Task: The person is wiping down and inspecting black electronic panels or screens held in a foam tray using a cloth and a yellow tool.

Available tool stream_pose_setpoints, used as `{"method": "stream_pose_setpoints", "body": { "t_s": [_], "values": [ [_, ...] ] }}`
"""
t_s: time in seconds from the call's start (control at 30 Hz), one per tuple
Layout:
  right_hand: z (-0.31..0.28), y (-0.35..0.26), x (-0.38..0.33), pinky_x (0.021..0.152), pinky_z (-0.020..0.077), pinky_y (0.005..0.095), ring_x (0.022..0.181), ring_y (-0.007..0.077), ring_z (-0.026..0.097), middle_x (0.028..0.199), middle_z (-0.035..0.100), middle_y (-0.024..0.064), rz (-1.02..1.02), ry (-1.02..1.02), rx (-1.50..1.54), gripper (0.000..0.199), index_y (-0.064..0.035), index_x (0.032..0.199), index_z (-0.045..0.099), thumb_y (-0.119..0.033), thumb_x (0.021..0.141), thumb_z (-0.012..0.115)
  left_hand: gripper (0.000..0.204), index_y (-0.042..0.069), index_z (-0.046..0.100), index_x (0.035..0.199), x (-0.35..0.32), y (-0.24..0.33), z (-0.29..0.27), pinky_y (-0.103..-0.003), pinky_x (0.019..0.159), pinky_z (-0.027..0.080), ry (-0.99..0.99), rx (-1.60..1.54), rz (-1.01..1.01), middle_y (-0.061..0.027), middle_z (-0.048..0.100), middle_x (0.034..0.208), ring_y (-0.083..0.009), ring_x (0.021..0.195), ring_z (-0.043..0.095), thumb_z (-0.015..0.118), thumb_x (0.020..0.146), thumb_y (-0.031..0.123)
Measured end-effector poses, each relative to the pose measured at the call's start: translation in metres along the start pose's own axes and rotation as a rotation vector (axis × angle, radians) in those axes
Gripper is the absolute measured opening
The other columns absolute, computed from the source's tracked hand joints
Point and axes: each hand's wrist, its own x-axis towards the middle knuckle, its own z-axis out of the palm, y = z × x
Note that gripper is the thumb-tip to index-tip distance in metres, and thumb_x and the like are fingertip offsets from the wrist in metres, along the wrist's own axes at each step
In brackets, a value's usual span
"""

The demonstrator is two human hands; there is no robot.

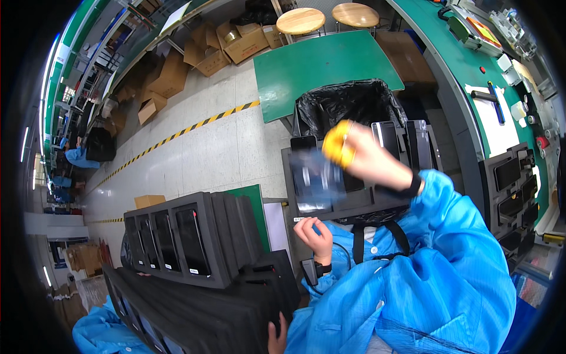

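Note:
My right hand (368, 154), blurred by motion, is closed around a small yellow object (339, 145) above a dark foam tray (368, 211). Beneath it, at the tray's left side, a smeared, see-through bluish sheet (318, 177) appears over a phone-like device. My left hand (315, 235) is at the tray's near left corner, its fingers curled beside a small white label; whatever they may pinch is hidden. Other slots carry a black-screened device (303, 142), a silver-edged one (385, 137) and a dark one (419, 144).
Stacked foam trays with black devices (192, 241) stand at the left. Another person's hand (277, 335) touches the lower stack. A black bag (348, 100) lies beyond my tray, before a green table (324, 68). More filled trays (508, 177) are on the right bench.

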Motion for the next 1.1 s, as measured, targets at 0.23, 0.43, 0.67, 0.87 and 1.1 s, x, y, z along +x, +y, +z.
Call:
{"method": "stream_pose_setpoints", "body": {
  "t_s": [0.23,0.43,0.67,0.87,1.1],
  "values": [
    [-0.109,0.100,0.096,0.055,0.0419,0.0219,0.064,0.0065,0.054,0.076,0.063,0.0028,0.351,0.310,0.000,0.020,0.0014,0.096,0.064,-0.014,0.083,0.065,0.013,-0.001,0.052,0.093,0.018,-0.001,0.014,-0.042,0.085,0.040,-0.056,0.037,-0.015,-0.0163,0.048,0.098,-0.0328,0.096,0.049,0.054,0.080,-0.003],
    [-0.112,0.165,0.090,0.070,0.0490,0.0347,0.077,0.0251,0.063,0.083,0.065,0.0151,0.383,0.259,-0.383,0.028,0.0020,0.094,0.062,-0.022,0.081,0.067,0.016,-0.001,0.052,0.096,0.031,-0.046,0.007,-0.044,0.089,0.036,0.013,0.194,-0.194,-0.0168,0.048,0.100,-0.0338,0.099,0.047,0.053,0.081,0.003],
    [-0.098,0.141,0.049,0.077,0.0478,0.0345,0.085,0.0246,0.061,0.089,0.061,0.0148,0.414,0.098,-0.136,0.027,0.0000,0.107,0.051,-0.013,0.084,0.055,0.036,-0.004,0.046,0.123,0.037,-0.082,0.003,-0.035,0.094,0.042,-0.258,-0.250,-0.626,-0.0193,0.055,0.118,-0.0273,0.109,0.055,0.049,0.096,0.021],
    [-0.075,0.124,0.006,0.094,0.0416,0.0279,0.107,0.0161,0.054,0.111,0.056,0.0083,0.512,0.036,0.162,0.043,-0.0012,0.120,0.048,0.008,0.078,0.049,0.040,-0.002,0.046,0.128,0.040,-0.071,0.007,-0.033,0.098,0.039,-0.304,-0.309,-0.621,-0.0156,0.054,0.126,-0.0246,0.115,0.052,0.046,0.098,0.025],
    [-0.055,0.132,-0.010,0.083,0.0486,0.0248,0.094,0.0154,0.059,0.109,0.059,0.0103,0.704,0.101,0.431,0.041,0.0041,0.120,0.050,0.001,0.082,0.065,0.047,-0.004,0.044,0.132,0.039,-0.086,0.007,-0.033,0.103,0.034,-0.341,-0.395,-0.728,-0.0175,0.050,0.132,-0.0258,0.123,0.045,0.047,0.097,0.027]
  ]
}}
